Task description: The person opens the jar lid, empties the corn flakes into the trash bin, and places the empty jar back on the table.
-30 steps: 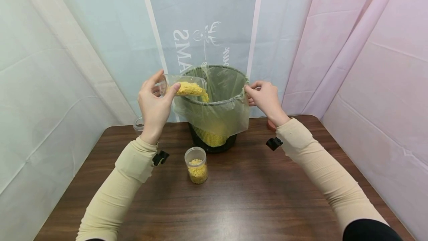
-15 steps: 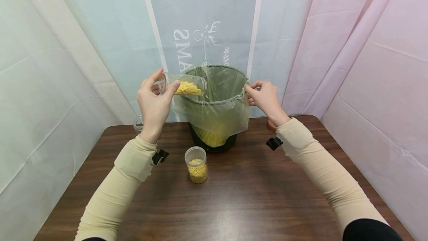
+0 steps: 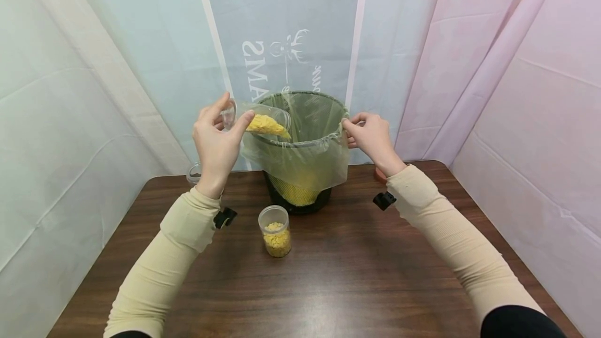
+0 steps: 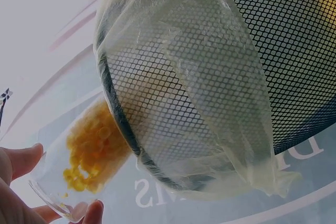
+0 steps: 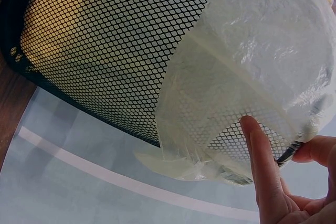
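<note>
My left hand (image 3: pixel 216 142) grips a clear jar (image 3: pixel 244 110) by its base end and side, its mouth tipped down to the right over a wastebasket's rim. Yellow flakes (image 3: pixel 267 125) lie along the jar's lower side and reach its mouth. The black mesh wastebasket (image 3: pixel 272 186) stands upright, lined with a thin, see-through plastic bag (image 3: pixel 324 168) folded over the rim. At the rim's right side my right hand (image 3: pixel 373 137) pinches the lined edge between thumb and fingers (image 5: pixel 262 166). Yellow contents show through the mesh low in the wastebasket.
In front of the wastebasket, a second clear jar (image 3: pixel 276 239), partly filled with yellow flakes, stands open on the brown table (image 3: pixel 366 275). Behind my left wrist sits a clear round container (image 3: pixel 193 172), partly hidden. A red object (image 3: pixel 380 174) lies beyond my right wrist.
My left hand has tilted the jar's base slightly higher. Fewer flakes are in it than a second ago; they drew back from the mouth, then slid to it again. The right hand stays put.
</note>
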`<state>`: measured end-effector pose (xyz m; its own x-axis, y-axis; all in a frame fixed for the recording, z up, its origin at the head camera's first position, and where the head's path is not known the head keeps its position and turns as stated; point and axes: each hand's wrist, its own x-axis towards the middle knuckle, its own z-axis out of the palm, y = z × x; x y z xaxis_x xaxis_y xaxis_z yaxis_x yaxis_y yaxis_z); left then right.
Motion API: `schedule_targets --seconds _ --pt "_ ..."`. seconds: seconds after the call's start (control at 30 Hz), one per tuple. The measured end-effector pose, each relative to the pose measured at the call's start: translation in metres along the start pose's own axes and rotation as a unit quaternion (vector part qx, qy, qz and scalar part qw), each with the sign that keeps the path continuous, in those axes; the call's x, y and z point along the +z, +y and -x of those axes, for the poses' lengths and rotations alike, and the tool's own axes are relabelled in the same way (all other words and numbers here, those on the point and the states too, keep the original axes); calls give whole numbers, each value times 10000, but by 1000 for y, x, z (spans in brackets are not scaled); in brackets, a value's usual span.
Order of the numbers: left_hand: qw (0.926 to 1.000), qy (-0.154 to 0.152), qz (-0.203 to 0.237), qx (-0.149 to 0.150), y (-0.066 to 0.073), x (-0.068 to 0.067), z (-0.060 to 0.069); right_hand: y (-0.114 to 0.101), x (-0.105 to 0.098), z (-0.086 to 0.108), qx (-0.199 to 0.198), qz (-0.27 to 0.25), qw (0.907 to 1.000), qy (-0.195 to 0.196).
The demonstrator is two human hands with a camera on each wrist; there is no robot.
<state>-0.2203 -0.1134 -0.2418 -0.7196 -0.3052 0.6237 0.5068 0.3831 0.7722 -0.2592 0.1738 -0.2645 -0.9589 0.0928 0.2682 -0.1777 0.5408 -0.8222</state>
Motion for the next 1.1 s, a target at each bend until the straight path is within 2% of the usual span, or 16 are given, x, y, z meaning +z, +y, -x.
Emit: schedule_targets --seconds 0.9,1.1 --pt "9999 -1 -1 106 4 1 -2 -1 0 0 51 -9 10000 10" --pt "9997 -92 154 155 5 1 -2 -2 0 0 68 -69 10000 -4"
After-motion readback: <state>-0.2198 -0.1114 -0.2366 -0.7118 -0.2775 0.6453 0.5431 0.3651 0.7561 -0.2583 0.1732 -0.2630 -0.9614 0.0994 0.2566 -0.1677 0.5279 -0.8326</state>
